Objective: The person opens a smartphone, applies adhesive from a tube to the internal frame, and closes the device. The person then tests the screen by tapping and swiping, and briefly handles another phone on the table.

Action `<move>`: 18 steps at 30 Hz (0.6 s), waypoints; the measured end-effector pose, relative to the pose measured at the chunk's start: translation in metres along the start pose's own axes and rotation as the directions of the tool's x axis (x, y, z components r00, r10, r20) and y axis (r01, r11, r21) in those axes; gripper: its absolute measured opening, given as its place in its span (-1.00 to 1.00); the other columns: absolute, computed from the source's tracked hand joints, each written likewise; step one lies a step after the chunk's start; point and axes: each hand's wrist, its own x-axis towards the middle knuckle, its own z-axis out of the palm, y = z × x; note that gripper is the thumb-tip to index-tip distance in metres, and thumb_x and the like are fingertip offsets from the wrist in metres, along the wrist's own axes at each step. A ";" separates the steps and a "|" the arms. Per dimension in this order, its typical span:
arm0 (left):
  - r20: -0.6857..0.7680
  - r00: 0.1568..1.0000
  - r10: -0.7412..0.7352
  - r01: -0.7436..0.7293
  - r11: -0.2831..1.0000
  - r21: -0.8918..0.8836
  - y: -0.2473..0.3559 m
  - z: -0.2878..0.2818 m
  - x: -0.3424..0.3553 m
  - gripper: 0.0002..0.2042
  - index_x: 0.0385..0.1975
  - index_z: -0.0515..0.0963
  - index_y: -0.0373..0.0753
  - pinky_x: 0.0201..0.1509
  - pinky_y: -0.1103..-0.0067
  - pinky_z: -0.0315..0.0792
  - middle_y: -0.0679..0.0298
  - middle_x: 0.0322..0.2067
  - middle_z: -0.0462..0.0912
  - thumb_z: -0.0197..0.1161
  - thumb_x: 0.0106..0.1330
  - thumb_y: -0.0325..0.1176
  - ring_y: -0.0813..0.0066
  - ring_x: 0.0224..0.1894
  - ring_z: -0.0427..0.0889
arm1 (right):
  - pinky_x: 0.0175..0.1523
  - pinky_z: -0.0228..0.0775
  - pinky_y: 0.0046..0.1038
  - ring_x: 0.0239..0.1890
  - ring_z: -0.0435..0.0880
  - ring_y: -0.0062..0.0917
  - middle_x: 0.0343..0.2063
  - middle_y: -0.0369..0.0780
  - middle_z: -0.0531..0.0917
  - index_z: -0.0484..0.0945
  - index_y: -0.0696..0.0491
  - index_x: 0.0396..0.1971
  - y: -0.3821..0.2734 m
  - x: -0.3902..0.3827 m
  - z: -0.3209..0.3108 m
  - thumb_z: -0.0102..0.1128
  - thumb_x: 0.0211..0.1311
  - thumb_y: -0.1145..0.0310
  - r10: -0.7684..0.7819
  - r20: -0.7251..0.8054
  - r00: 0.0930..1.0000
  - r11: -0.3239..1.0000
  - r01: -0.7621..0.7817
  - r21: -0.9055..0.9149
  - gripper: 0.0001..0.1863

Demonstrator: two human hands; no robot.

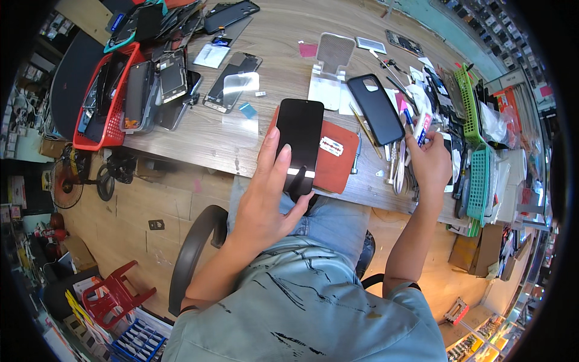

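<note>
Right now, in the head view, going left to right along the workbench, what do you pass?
Red basket → left hand holding black phone → black phone case → right hand holding small tube → green baskets.

The widest open stretch of the wooden table (283,72) lies in the far middle, between the red basket (111,96) heaped with phones on the left and the black phone case (377,108) on the right. Loose screen glass (241,99) and a white stand (332,66) break it up. The right side is packed with tools (395,163) and green baskets (476,151), leaving little room there.
</note>
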 end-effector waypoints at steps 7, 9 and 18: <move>0.020 0.999 -0.026 0.025 0.999 0.028 0.000 -0.003 -0.003 0.16 0.71 0.06 -0.26 0.62 0.11 0.34 -0.34 0.63 0.17 0.70 0.11 -0.55 -0.32 0.66 0.26 | -0.16 0.55 -0.22 -0.28 0.72 -0.33 -0.25 -0.26 0.68 0.68 0.10 0.19 -0.030 -0.040 -0.011 0.56 0.28 -0.23 -0.053 -0.303 0.952 0.974 0.117 0.195 -0.25; 0.026 0.999 -0.027 0.026 0.999 0.032 0.000 -0.005 -0.002 0.17 0.71 0.06 -0.28 0.63 0.12 0.34 -0.33 0.63 0.17 0.72 0.10 -0.51 -0.32 0.67 0.24 | -0.23 0.48 -0.36 -0.34 0.61 -0.46 -0.23 -0.27 0.68 0.68 0.12 0.18 -0.055 -0.071 -0.023 0.68 0.23 -0.04 -0.122 -0.205 0.971 0.914 0.191 0.357 -0.31; 0.054 0.983 -0.176 0.179 0.983 -0.045 -0.009 -0.031 0.007 0.08 0.68 0.05 -0.47 0.73 0.18 0.17 -0.24 0.66 0.17 0.63 0.21 -0.45 -0.04 0.72 0.18 | -0.36 0.45 -0.44 -0.44 0.55 -0.50 -0.20 -0.22 0.68 0.63 0.12 0.19 -0.089 -0.180 -0.025 0.80 0.09 0.10 -0.549 -0.028 0.835 0.603 0.420 0.678 -0.26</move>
